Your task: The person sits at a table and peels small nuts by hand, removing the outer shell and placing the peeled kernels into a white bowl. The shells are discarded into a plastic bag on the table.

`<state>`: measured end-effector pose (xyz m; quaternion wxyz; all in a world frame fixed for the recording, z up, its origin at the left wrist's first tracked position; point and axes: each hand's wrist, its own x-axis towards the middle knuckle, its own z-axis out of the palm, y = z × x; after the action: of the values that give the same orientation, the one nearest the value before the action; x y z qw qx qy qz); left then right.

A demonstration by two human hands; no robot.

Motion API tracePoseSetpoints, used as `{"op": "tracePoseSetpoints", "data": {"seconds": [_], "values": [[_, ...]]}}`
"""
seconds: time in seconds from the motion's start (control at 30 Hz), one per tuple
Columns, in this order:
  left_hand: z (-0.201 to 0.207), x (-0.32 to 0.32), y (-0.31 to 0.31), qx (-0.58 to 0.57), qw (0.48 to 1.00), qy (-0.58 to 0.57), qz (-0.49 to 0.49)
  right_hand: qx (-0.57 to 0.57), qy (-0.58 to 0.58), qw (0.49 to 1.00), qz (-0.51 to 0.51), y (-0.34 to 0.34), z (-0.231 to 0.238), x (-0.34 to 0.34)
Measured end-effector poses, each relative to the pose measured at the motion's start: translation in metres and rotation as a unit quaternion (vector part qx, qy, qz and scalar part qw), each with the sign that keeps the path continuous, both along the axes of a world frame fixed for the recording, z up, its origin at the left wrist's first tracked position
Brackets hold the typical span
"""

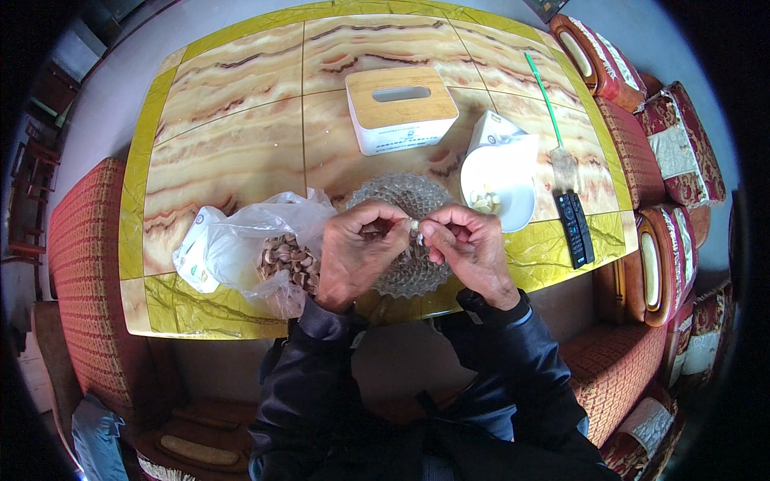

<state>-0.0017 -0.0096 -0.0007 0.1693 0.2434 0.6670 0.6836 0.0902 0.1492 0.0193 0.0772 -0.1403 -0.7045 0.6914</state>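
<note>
Both forearms, in dark sleeves point(317, 361), come up from the lower edge & converge over the near side of the counter point(241, 80). L hand point(349, 252) & R hand point(475, 250) face each other, wrists angled in, fingertips almost meeting above the clear glass bowl point(413, 280). L fingers point(383, 212) pinch a small pale garlic clove point(415, 225) btwn thumb & index; R fingers point(437, 232) are pinched together too, right up against it, w/ the other R fingers curled.

Counter has a glossy cream/brown marble look w/ yellow-green border. On it: clear plastic bag point(245, 228) of unpeeled garlic point(289, 260) beside L hand; white bowl point(513, 188) w/ peeled cloves point(484, 200) to the right of R hand; tissue box point(403, 100) w/ wood-look lid beyond; black remote point(574, 231) & green-handled swatter point(547, 104) far right. Red patterned sofas point(92, 280) on both sides, grey floor point(265, 10) past the far edge.

Clove sits above the glass bowl, btwn the hands; a whitish flap hangs from it toward the person. Too small to be sure of its long axis or which end is the tip.
</note>
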Motion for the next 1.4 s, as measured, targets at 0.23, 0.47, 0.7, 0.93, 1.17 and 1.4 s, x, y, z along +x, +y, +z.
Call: {"op": "tracePoseSetpoints", "data": {"seconds": [0.23,0.47,0.7,0.93,1.17,1.4], "values": [[-0.001,0.006,0.007,0.038,0.998,0.001,0.050,-0.080,0.014,0.996,0.023,0.000,0.000,-0.002],[0.001,0.007,0.007,0.044,0.990,-0.125,0.051,-0.309,-0.018,0.951,0.016,-0.003,-0.001,-0.001],[-0.003,0.007,0.007,-0.008,0.999,-0.024,0.047,-0.466,0.013,0.884,0.044,-0.003,-0.010,-0.005],[-0.004,0.005,0.008,0.051,0.998,-0.037,0.008,-0.264,0.020,0.964,-0.038,-0.006,-0.004,-0.003],[-0.004,0.003,0.004,0.150,0.979,-0.138,-0.029,0.002,0.087,0.996,-0.036,-0.017,-0.006,0.000],[-0.012,0.002,0.000,0.182,0.961,-0.191,-0.078,-0.013,0.092,0.996,-0.014,-0.014,-0.005,0.002]]}}
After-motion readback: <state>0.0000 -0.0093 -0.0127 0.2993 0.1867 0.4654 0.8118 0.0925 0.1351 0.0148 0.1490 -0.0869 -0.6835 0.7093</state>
